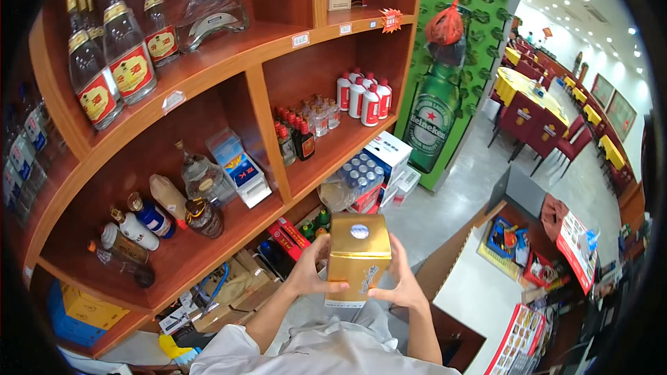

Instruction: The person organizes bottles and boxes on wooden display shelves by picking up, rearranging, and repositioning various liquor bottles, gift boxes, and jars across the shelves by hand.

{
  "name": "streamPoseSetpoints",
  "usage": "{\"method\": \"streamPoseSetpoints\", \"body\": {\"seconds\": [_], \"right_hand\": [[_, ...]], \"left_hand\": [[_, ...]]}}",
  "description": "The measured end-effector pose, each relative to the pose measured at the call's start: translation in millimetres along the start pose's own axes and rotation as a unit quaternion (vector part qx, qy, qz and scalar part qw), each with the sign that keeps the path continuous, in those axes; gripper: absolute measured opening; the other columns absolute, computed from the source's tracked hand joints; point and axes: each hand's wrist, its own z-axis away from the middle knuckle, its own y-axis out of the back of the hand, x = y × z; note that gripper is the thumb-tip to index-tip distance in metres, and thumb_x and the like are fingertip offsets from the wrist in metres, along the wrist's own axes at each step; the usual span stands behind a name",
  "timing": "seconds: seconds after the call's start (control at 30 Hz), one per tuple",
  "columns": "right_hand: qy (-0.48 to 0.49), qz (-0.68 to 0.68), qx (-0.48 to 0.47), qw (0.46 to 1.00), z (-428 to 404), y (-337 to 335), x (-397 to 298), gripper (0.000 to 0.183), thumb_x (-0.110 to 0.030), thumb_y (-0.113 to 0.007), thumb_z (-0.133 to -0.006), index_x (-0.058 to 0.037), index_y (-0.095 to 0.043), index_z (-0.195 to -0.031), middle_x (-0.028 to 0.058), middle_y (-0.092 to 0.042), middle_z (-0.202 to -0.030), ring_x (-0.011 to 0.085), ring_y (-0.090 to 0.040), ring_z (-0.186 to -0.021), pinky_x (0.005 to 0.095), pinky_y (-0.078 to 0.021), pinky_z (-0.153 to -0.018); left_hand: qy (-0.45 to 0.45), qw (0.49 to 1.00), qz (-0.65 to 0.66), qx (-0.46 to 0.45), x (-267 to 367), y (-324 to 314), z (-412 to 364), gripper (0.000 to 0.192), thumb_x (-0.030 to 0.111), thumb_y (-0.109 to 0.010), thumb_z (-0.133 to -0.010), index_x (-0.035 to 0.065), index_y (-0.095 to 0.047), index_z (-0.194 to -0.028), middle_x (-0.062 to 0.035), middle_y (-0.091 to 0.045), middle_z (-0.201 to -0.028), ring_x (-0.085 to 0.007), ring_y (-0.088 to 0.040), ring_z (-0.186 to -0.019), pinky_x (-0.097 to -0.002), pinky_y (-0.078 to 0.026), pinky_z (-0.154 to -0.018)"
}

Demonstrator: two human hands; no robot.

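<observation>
A gold carton (359, 255) with a round silver sticker on its top stands upright between my two hands, in front of my body. My left hand (315, 271) grips its left side, the thumb across the front face. On the opposite side my right hand (398, 281) holds it, thumb also on the front. The carton's front bears dark writing, and its lower edge is white. To the left, a wooden shelf unit (266, 208) carries bottles, among them a dark brown jar-shaped bottle (205, 219) and a blue bottle (151, 217).
White-and-red bottles (371, 107) and small bottles (304, 140) fill the middle shelf. Packed cans (359, 172) and cartons (393, 153) stand on the floor by a green Heineken fridge (432, 114). At right is a counter (464, 297) with a blue tray (503, 239); dining tables (521, 83) lie beyond.
</observation>
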Motion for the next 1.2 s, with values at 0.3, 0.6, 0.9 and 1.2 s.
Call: {"method": "streamPoseSetpoints", "body": {"seconds": [0.3,0.6,0.9,1.2], "right_hand": [[-0.041,-0.066,-0.149,0.986,-118.2,96.6,46.7,0.117,-0.018,-0.095,-0.070,-0.0008,-0.021,-0.159,0.0182,-0.046,-0.149,0.0284,-0.047,-0.139,0.0435,-0.0352,-0.116],[0.017,-0.143,-0.173,0.974,-226.3,187.2,77.1,0.112,-0.024,-0.095,-0.071,0.0035,-0.026,-0.156,0.0215,-0.046,-0.149,0.0278,-0.048,-0.137,0.0431,-0.0414,-0.113],[-0.024,-0.194,-0.242,0.950,-264.1,200.7,74.0,0.112,-0.025,-0.092,-0.074,0.0013,-0.024,-0.158,0.0192,-0.045,-0.150,0.0282,-0.046,-0.139,0.0448,-0.0417,-0.112],[0.051,-0.144,-0.265,0.952,-306.6,196.3,45.3,0.110,-0.026,-0.090,-0.076,-0.0007,-0.023,-0.159,0.0196,-0.045,-0.150,0.0281,-0.048,-0.137,0.0428,-0.0400,-0.113]], "left_hand": [[-0.040,0.995,-0.025,0.083,36.5,-5.7,-153.3,0.096,0.020,-0.093,-0.067,-0.0014,-0.041,-0.145,-0.0106,-0.055,-0.136,-0.0199,-0.054,-0.126,-0.0366,-0.042,-0.108],[0.000,0.992,-0.054,0.114,69.7,-36.2,-285.7,0.095,0.009,-0.092,-0.068,-0.0020,-0.040,-0.147,-0.0116,-0.055,-0.139,-0.0203,-0.053,-0.129,-0.0384,-0.041,-0.112],[-0.017,0.964,-0.053,0.259,56.5,-42.0,-307.8,0.083,0.017,-0.089,-0.067,-0.0044,-0.049,-0.136,-0.0125,-0.062,-0.127,-0.0207,-0.061,-0.116,-0.0360,-0.047,-0.104],[-0.074,0.957,-0.051,0.277,76.9,-30.2,-324.5,0.088,0.022,-0.092,-0.065,-0.0049,-0.048,-0.137,-0.0127,-0.061,-0.128,-0.0211,-0.059,-0.118,-0.0356,-0.045,-0.105]]}}
